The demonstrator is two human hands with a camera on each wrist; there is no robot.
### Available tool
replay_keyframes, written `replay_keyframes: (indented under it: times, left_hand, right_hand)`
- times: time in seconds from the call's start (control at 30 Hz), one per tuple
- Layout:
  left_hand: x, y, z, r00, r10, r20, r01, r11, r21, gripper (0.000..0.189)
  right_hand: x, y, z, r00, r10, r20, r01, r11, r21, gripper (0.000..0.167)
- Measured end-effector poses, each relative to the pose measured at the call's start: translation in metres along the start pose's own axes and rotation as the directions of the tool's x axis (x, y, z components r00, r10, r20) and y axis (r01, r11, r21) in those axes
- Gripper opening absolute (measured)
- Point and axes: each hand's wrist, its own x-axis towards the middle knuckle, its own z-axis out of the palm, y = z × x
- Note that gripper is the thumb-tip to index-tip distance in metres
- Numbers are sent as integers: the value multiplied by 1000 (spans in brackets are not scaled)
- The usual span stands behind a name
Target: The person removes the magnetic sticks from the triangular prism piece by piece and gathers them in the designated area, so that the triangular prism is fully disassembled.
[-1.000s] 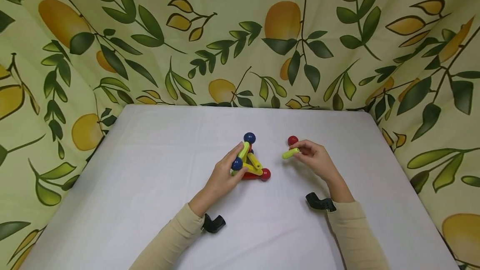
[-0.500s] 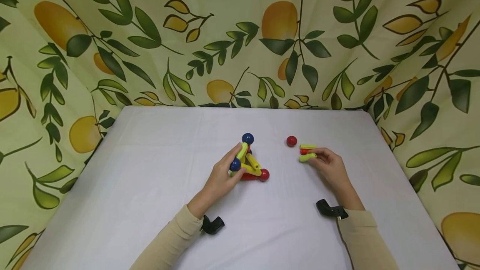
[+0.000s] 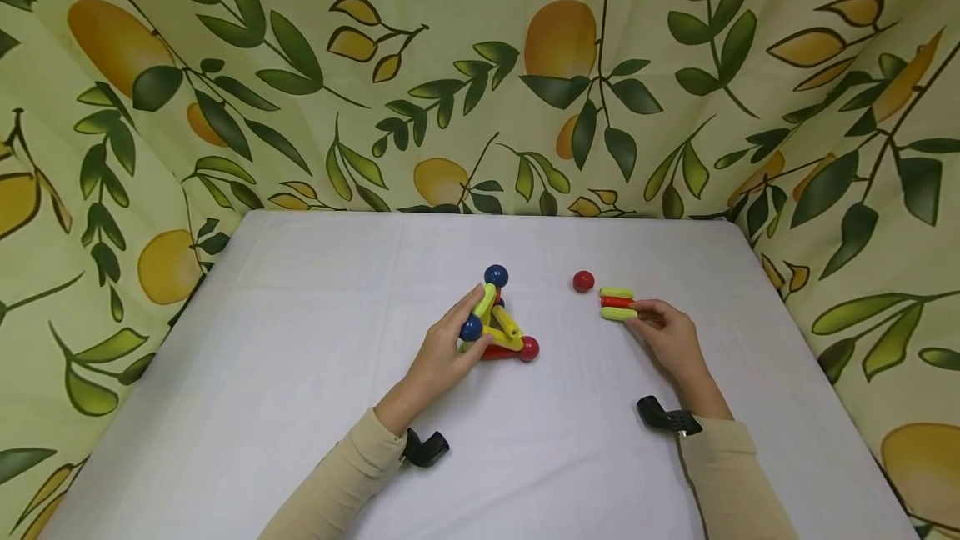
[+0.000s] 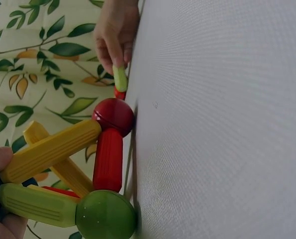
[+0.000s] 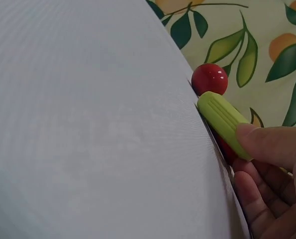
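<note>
A pyramid-like frame of magnetic rods and balls stands mid-table, and my left hand holds it by its left side. Thumb and fingers sit around a blue ball there. Another blue ball tops the frame; a red ball is at its right corner, and a green ball shows in the left wrist view. My right hand pinches the end of a light-green rod between thumb and fingers, low at the table. This rod lies alongside a red rod, with a second light-green rod behind.
A loose red ball rests left of the rods, toward the back. White cloth covers the table. Behind its far edge hangs a curtain with fruit and leaf print. Each wrist wears a black camera mount.
My right hand has moved right, away from the loose red ball, and brought the light-green rod down parallel to the red rod. My left hand keeps its hold on the frame.
</note>
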Motion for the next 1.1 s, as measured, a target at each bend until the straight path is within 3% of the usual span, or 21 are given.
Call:
replay_keyframes:
  times: [0.37, 0.7, 0.9, 1.1]
  left_hand:
    - [1, -3, 0, 1000, 12, -6, -12, 1000, -11, 66]
    - [0, -3, 0, 1000, 15, -11, -15, 1000, -11, 65]
    - [0, -3, 1, 1000, 13, -10, -13, 1000, -7, 65]
    - [0, -3, 1, 1000, 11, -5, -11, 1000, -6, 65]
  right_hand:
    - [5, 0, 4, 999, 14, -47, -19, 993, -113, 27]
    - [4, -12, 4, 992, -19, -124, 10, 998, -68, 35]
    - [-3, -28, 11, 998, -3, -64, 4, 1000, 17, 38]
    - [-6, -43, 20, 991, -130, -24, 131, 991, 35, 40]
